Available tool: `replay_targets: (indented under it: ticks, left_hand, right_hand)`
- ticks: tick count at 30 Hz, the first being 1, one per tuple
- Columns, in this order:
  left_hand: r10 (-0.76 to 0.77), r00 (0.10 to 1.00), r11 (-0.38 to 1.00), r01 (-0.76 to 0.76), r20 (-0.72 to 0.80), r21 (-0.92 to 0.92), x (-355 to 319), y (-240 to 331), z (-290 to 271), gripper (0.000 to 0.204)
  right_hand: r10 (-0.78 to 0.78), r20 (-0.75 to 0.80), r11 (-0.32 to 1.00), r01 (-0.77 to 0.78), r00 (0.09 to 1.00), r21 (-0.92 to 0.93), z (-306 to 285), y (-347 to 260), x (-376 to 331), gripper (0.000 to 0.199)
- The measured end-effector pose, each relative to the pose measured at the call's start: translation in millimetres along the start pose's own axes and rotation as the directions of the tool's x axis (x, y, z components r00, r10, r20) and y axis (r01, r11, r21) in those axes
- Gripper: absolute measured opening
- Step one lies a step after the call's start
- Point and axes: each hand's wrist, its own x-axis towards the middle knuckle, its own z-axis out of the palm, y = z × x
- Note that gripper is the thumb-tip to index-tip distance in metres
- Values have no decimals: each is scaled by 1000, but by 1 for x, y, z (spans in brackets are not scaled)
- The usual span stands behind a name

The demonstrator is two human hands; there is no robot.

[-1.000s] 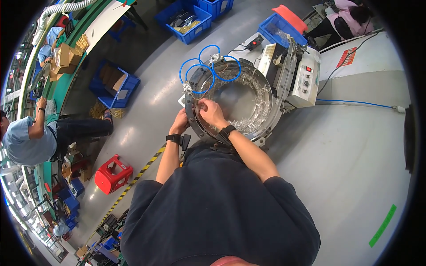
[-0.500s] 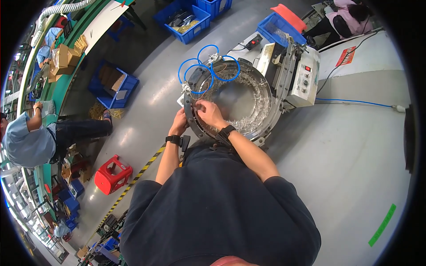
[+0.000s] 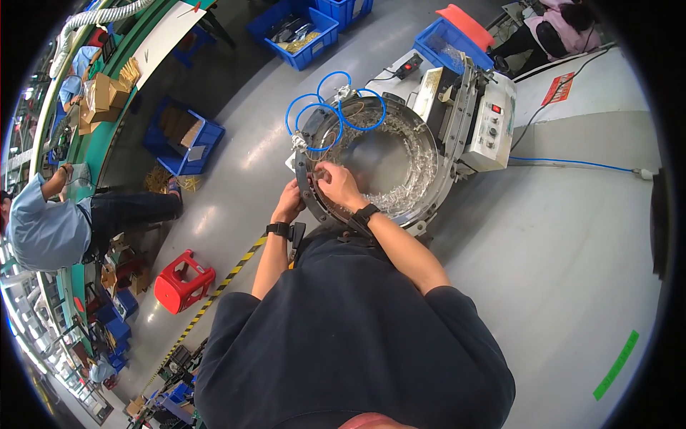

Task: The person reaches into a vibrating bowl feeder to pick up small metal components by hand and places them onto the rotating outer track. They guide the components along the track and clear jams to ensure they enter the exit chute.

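Observation:
A round metal feeder bowl (image 3: 421, 154) with several small shiny parts along its inner wall stands in front of me. My left hand (image 3: 289, 202) rests on the bowl's near left rim, fingers curled against it. My right hand (image 3: 339, 184) reaches over the same rim, fingertips pinched together at the track; what is between them is too small to see. Both wrists wear black bands. Blue tubing loops (image 3: 332, 107) rise from the bowl's far left edge.
A beige control box (image 3: 489, 118) joins the bowl on the right, with a blue bin (image 3: 446, 46) behind it. A red stool (image 3: 182, 280) and yellow-black floor tape (image 3: 214, 293) lie to my left. Another person in light blue (image 3: 46, 229) works at a bench far left.
My right hand has shifted slightly along the bowl's rim. The person at the left has bent lower and stretched a leg out.

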Motion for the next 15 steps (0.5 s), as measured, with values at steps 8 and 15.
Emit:
replay_targets:
  ticks: [8,15]
  left_hand:
    - [-60,997,995,56,-47,-79,13,-21,-2,14]
    - [-53,998,997,54,-21,49,4,-12,-4,12]
  right_hand:
    - [-81,133,996,83,988,-11,-1,10,-3,22]
    - [-10,18,999,11,1000,-32,-3,14,-5,17]
